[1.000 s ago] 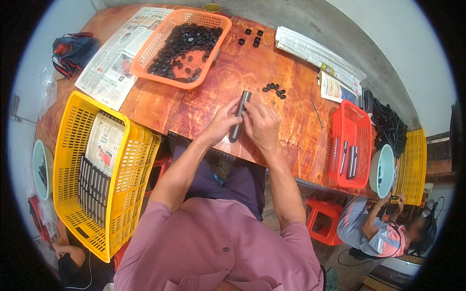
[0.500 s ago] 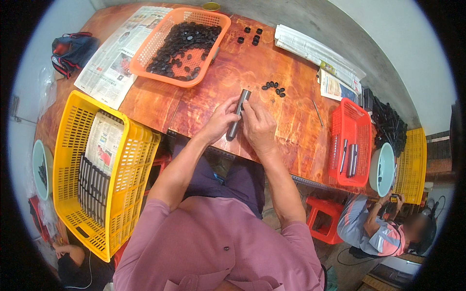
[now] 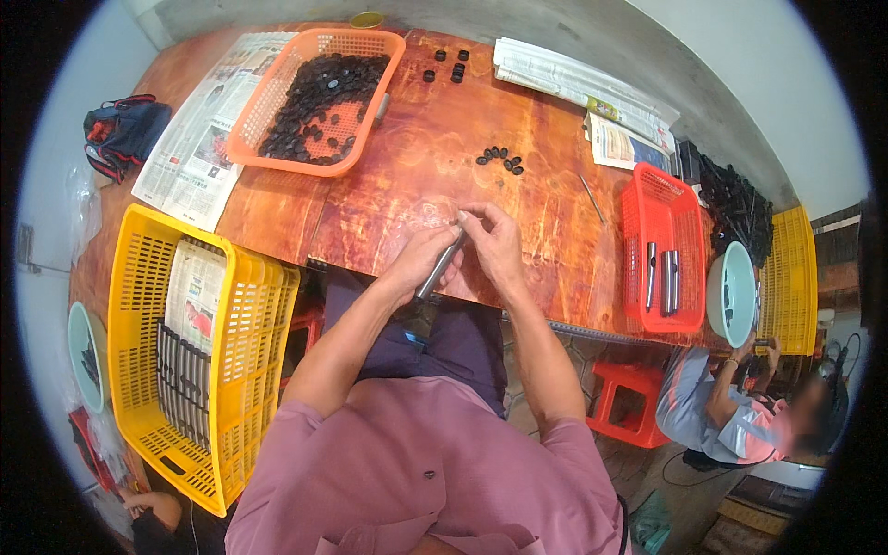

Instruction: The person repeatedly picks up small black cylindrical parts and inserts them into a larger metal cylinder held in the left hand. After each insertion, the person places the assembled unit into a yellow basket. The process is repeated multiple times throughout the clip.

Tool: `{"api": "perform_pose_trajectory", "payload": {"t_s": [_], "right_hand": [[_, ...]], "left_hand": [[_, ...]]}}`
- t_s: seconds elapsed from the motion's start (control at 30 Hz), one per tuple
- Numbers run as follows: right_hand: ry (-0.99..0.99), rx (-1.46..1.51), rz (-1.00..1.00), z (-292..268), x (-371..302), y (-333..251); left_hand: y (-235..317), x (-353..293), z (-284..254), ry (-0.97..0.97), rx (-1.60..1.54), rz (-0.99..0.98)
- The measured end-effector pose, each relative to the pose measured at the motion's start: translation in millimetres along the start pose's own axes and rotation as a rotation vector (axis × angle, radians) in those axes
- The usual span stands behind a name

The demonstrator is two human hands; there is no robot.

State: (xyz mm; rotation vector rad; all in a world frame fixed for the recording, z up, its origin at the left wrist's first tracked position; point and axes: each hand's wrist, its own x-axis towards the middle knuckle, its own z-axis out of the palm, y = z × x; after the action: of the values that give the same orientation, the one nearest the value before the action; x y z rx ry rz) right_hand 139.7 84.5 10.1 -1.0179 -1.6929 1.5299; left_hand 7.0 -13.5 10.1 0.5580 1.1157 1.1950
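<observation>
A dark grey metal tube point(image 3: 435, 275) slants over the near edge of the wooden table, its lower end toward me. My left hand point(image 3: 413, 260) is wrapped round its upper half. At the tube's upper end, my right hand point(image 3: 496, 248) has thumb and fingers pinched together; whatever sits between them is hidden. Several small black oval caps point(image 3: 506, 165) lie in a loose curve on the table beyond my hands. Many more black caps point(image 3: 319, 102) fill much of an orange plastic basket point(image 3: 314, 170) at the back left.
A yellow crate point(image 3: 227, 370) at left holds rows of dark tubes. On the right, a red basket point(image 3: 659, 324) contains a few tubes beside a pale green basin point(image 3: 736, 296). A thin metal rod point(image 3: 592, 198) lies near it. Another person point(image 3: 731, 407) sits at far right.
My right hand has moved from the tube's side to its upper end. The tube's top, bare before, is now covered by fingers. The whole view has shifted slightly.
</observation>
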Motion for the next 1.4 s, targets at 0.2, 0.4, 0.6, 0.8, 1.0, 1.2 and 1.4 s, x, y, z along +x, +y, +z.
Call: {"api": "perform_pose_trajectory", "payload": {"t_s": [0.2,0.4,0.6,0.8,1.0,1.2,1.4], "right_hand": [[-0.077,0.130,0.077,-7.7,-3.8,-11.2],[-0.091,0.307,0.085,-18.5,-0.8,-16.6],[-0.060,0.342,0.020,-22.8,-2.1,-20.5],[-0.079,-0.009,0.073,-37.6,12.1,-17.9],[-0.099,-0.167,0.086,-45.1,24.3,5.8],[-0.103,-0.203,-0.005,-42.4,16.9,14.5],[-0.080,-0.324,-0.226,-43.4,7.6,15.9]], "left_hand": [[-10.0,0.2,0.4,-0.013,0.066,0.052],[-4.1,1.8,2.9,0.013,0.207,0.139],[-4.1,13.0,-10.6,0.025,0.596,0.452],[9.5,17.2,-5.3,0.246,1.264,0.750],[7.2,25.0,-9.5,0.266,1.523,0.902],[-2.1,22.6,-9.8,0.347,1.414,0.945],[0.4,17.1,-5.1,0.354,1.397,0.933]]}}
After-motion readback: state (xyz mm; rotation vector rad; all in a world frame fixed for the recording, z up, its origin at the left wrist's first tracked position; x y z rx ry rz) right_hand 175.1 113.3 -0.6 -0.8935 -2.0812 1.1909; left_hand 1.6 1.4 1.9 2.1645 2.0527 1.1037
